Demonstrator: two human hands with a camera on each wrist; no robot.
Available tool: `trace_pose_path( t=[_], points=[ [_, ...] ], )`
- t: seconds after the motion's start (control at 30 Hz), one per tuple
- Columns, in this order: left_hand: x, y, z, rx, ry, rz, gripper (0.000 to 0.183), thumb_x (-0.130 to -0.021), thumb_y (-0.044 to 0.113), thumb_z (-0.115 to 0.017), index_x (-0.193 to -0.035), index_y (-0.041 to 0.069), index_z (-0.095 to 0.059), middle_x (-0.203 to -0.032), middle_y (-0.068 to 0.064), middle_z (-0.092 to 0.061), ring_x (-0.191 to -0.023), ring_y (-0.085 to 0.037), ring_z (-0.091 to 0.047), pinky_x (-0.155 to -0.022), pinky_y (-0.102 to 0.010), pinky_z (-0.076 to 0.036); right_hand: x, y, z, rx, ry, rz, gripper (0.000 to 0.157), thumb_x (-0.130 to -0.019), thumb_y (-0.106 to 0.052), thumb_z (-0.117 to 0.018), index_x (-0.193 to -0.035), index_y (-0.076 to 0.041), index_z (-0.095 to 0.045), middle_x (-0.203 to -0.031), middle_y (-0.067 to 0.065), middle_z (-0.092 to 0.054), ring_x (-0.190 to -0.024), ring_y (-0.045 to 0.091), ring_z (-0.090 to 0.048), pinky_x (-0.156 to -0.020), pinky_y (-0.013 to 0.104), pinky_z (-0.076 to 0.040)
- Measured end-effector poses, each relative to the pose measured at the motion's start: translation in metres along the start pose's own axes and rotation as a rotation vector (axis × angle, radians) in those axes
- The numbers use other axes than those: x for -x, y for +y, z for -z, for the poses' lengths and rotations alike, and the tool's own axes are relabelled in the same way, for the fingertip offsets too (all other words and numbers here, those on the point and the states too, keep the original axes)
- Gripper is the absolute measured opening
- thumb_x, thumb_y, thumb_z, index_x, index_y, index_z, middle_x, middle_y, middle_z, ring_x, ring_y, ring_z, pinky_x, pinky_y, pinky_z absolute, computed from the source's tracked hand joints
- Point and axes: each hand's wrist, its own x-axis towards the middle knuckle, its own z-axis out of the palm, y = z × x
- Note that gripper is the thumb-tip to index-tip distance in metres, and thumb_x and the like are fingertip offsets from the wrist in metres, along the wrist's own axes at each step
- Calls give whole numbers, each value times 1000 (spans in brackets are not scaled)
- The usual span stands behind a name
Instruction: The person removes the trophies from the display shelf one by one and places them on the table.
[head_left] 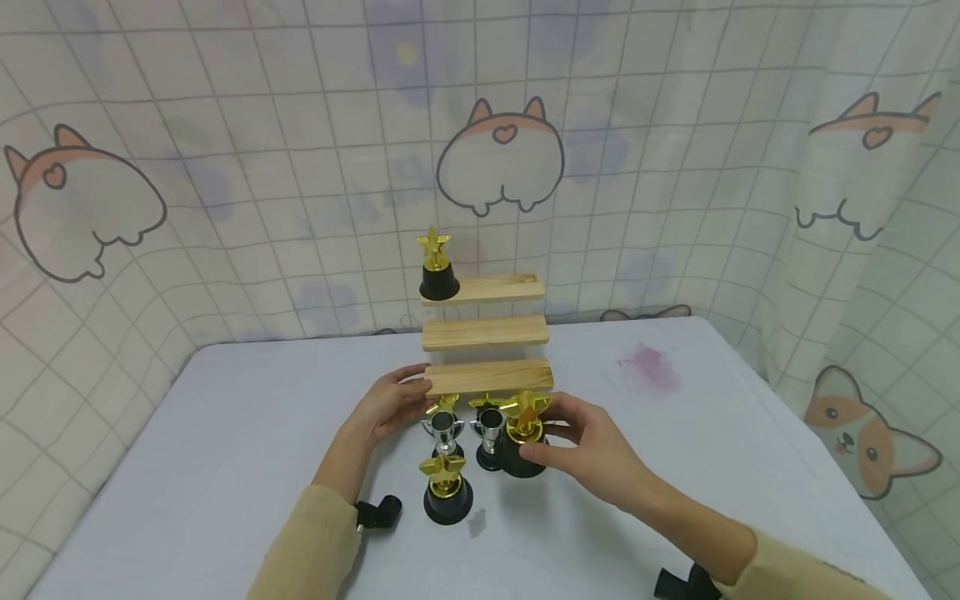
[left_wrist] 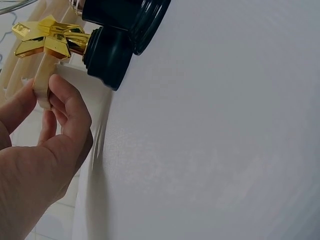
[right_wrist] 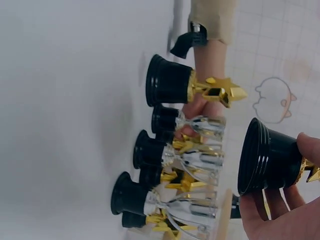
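My right hand (head_left: 596,450) holds a gold star trophy (head_left: 524,457) by its black base, thumb on one side and fingers on the other. In the right wrist view that trophy (right_wrist: 270,160) is off the table. My left hand (head_left: 392,402) pinches the left end of the lowest wooden shelf board (head_left: 487,377); the left wrist view shows thumb and fingers on the board's end (left_wrist: 43,85). In front of the shelf stand silver cup trophies (head_left: 442,427) and more star trophies, partly hidden behind them. Nearest me is another gold star trophy (head_left: 447,497), upright on the table.
Above the lowest board are a middle board (head_left: 484,332) and a top board (head_left: 501,289). One star trophy (head_left: 438,271) stands at the top board's left end. The white table (head_left: 247,442) meets a grid-patterned curtain (head_left: 300,208) behind and at the sides.
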Motion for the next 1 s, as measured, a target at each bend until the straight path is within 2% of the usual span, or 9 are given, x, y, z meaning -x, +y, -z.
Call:
trace_pose_path(
  t=[0.1, 0.23, 0.53, 0.77, 1.0],
  points=[
    [0, 0, 0, -2, 1, -1, 60, -101, 2, -62, -155, -2, -36, -137, -22, -53, -94, -17, -68, -77, -26, -59, 2, 6, -4, 3, -21, 3, 45, -89, -18, -83, -127, -5, -63, -122, 10, -65, -117, 28, -63, -105, 43, -50],
    [0, -1, 0, 2, -2, -9, 60, -100, 2, -63, -154, -2, -37, -135, -21, -54, -94, -17, -68, -77, -27, -59, 3, 11, -9, 0, -32, -6, 43, -88, -18, -84, -124, -4, -63, -120, 10, -66, -114, 27, -65, -103, 39, -52],
    [0, -1, 0, 3, -7, -5, 59, -101, 2, -62, -154, -1, -37, -137, -22, -53, -96, -18, -68, -78, -27, -59, 7, 18, -21, -11, -36, -24, 45, -87, -16, -85, -124, -4, -63, -119, 9, -65, -111, 28, -64, -102, 41, -52],
    [0, -1, 1, -3, -3, -5, 59, -101, 2, -62, -154, -2, -37, -137, -23, -53, -95, -18, -68, -77, -27, -59, 8, 24, -28, -38, -77, -64, 42, -87, -16, -85, -120, -3, -63, -118, 9, -66, -113, 27, -65, -103, 41, -51],
    [0, -1, 0, -7, -3, -1, 60, -101, 3, -63, -154, -2, -37, -138, -23, -53, -97, -17, -68, -77, -27, -59, 8, 31, -33, -75, -82, -97, 38, -86, -13, -85, -115, -3, -61, -119, 10, -66, -116, 31, -63, -105, 43, -50]
  ],
)
